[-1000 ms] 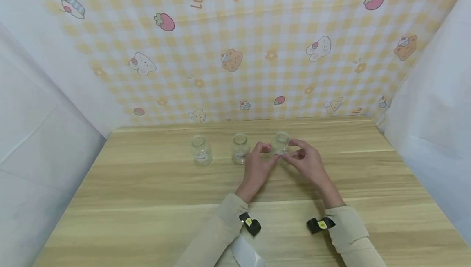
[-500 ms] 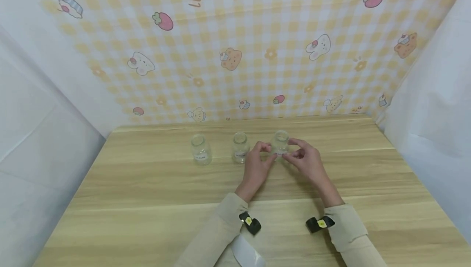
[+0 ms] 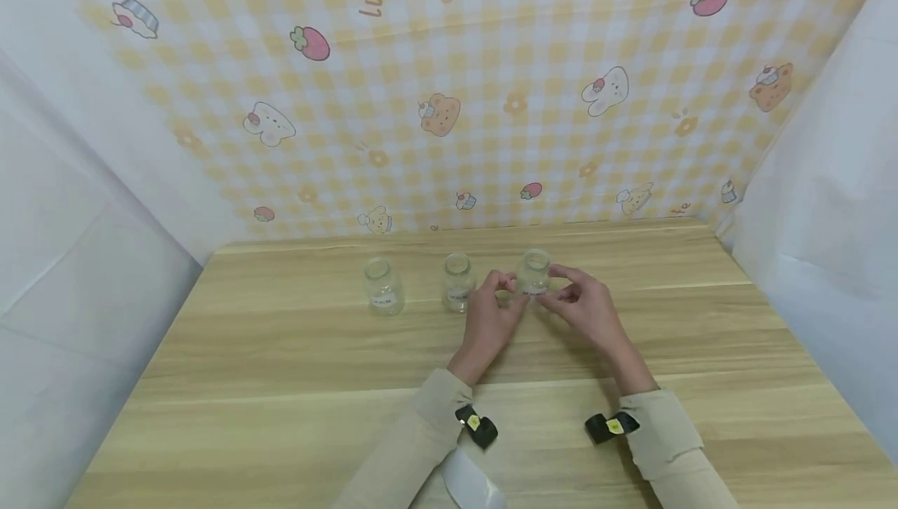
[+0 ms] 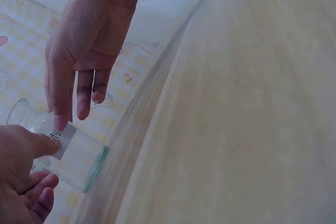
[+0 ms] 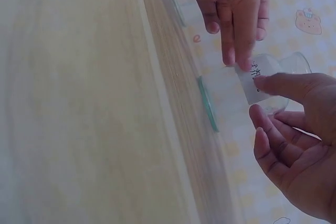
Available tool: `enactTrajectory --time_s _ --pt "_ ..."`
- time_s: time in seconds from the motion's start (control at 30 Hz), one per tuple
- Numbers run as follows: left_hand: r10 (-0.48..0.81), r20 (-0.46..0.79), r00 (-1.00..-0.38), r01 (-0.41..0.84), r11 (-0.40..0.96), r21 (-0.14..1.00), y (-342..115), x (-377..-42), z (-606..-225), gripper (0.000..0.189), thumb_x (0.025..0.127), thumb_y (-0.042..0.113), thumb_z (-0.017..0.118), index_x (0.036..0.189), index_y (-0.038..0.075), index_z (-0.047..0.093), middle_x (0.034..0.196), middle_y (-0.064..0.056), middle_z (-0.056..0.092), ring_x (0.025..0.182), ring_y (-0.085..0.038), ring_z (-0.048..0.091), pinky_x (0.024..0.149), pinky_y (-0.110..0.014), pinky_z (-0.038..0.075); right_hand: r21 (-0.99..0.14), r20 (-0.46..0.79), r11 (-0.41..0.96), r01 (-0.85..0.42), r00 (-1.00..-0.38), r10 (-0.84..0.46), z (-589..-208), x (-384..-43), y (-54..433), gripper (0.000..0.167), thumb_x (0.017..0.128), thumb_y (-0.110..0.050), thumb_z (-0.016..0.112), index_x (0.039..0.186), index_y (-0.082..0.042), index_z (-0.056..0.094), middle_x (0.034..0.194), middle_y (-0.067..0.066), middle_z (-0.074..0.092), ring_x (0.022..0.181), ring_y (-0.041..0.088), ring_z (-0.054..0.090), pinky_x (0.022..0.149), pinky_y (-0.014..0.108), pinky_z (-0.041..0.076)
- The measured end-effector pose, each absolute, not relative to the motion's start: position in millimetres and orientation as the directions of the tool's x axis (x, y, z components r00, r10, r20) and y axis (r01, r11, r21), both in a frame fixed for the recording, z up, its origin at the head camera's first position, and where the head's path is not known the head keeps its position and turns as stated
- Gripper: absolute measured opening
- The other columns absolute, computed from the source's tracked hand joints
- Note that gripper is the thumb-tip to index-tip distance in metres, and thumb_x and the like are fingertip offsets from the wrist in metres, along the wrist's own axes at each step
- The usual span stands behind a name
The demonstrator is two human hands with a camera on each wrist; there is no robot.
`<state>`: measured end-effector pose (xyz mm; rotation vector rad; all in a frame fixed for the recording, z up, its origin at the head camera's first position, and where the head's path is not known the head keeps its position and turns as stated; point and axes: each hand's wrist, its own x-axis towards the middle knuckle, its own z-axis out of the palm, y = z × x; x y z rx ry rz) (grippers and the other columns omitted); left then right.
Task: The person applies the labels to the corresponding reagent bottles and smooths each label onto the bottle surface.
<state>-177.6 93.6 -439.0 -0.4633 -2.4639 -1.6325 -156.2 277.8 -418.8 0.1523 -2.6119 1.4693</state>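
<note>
A clear glass jar [image 3: 535, 266] stands on the table between my two hands, the rightmost of three in a row. A white label [image 5: 255, 81] with dark writing lies on its side facing me. My left hand [image 3: 489, 327] holds the jar's left side, its thumb on the label. From the right, my right hand [image 3: 589, 312] grips the same jar, its thumb [image 5: 281, 85] also on the label. The label's edges are partly hidden under the thumbs.
Two more labelled glass jars, the middle one [image 3: 458, 283] and the left one [image 3: 383, 288], stand left of my hands. A glossy white strip [image 3: 471, 484] lies near the table's front, partly under my left sleeve. A checked cloth [image 3: 484, 158] hangs behind the wooden table [image 3: 281, 353].
Both thumbs have parted slightly from where they met at the front of the jar, showing more of the label between them. The jars stay in place.
</note>
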Motion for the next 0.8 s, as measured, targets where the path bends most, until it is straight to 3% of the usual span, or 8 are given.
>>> enactTrajectory --time_s 0.07,0.13,0.47,0.57,0.63,0.73,0.8 --pt "0.175 0.293 -0.94 0.337 0.358 0.871 93.6 -178.1 -439.1 0.027 0.09 0.01 0.081 0.091 0.008 0.054 0.122 -0.016 0.073 0.045 -0.004 0.036 0.048 -0.016 0.036 -0.842 0.17 0.514 -0.162 -0.985 -0.033 -418.4 -156.2 277.4 0.059 0.09 -0.012 0.082 0.14 0.006 0.057 0.127 0.023 0.068 0.082 0.023 0.071 0.064 0.025 0.056" --pt "0.173 0.297 -0.939 0.341 0.353 0.871 93.5 -178.3 -439.0 0.029 0.09 0.013 0.082 0.091 0.008 0.053 0.121 -0.016 0.074 0.046 0.0 0.033 0.05 -0.016 0.036 -0.84 0.172 0.516 -0.167 -0.984 -0.038 -418.3 -156.2 277.1 0.061 0.09 -0.014 0.082 0.141 0.006 0.056 0.135 0.022 0.064 0.084 0.023 0.071 0.066 0.024 0.056" --pt "0.179 0.292 -0.939 0.339 0.36 0.869 92.4 -177.7 -439.6 0.027 0.093 0.02 0.078 0.091 0.008 0.054 0.123 -0.015 0.073 0.052 -0.002 0.032 0.059 -0.019 0.038 -0.842 0.174 0.512 -0.172 -0.984 -0.044 -419.8 -156.5 278.1 0.055 0.093 -0.012 0.078 0.14 0.006 0.057 0.133 0.022 0.065 0.082 0.022 0.072 0.065 0.023 0.055" --pt "0.187 0.291 -0.938 0.342 0.369 0.865 92.6 -177.7 -439.5 0.026 0.094 0.02 0.077 0.09 0.009 0.053 0.124 -0.015 0.073 0.05 -0.004 0.036 0.058 -0.02 0.036 -0.841 0.179 0.511 -0.179 -0.983 -0.049 -419.5 -156.3 279.4 0.053 0.094 -0.011 0.078 0.139 0.006 0.058 0.131 0.023 0.067 0.083 0.026 0.073 0.066 0.024 0.055" --pt "0.189 0.297 -0.936 0.348 0.373 0.86 92.8 -177.7 -439.4 0.025 0.094 0.019 0.076 0.089 0.01 0.053 0.124 -0.015 0.072 0.052 -0.008 0.047 0.058 -0.021 0.035 -0.839 0.182 0.513 -0.183 -0.982 -0.052 -419.1 -156.2 280.6 0.051 0.094 -0.011 0.077 0.139 0.006 0.059 0.128 0.023 0.068 0.083 0.029 0.074 0.065 0.024 0.055" --pt "0.189 0.315 -0.93 0.365 0.376 0.852 93.1 -178.0 -439.8 0.025 0.095 0.018 0.075 0.087 0.01 0.052 0.123 -0.015 0.073 0.076 -0.018 0.071 0.065 -0.021 0.042 -0.835 0.183 0.52 -0.182 -0.982 -0.05 -418.7 -156.5 282.4 0.048 0.095 -0.011 0.076 0.137 0.006 0.061 0.117 0.023 0.073 0.081 0.031 0.074 0.062 0.023 0.053" --pt "0.188 0.328 -0.926 0.376 0.374 0.848 93.2 -178.4 -440.4 0.025 0.095 0.017 0.074 0.086 0.011 0.052 0.123 -0.015 0.073 0.101 -0.025 0.074 0.068 -0.023 0.045 -0.833 0.179 0.523 -0.178 -0.983 -0.048 -418.3 -156.7 283.3 0.047 0.095 -0.011 0.076 0.136 0.006 0.062 0.109 0.022 0.075 0.079 0.032 0.073 0.06 0.023 0.052"
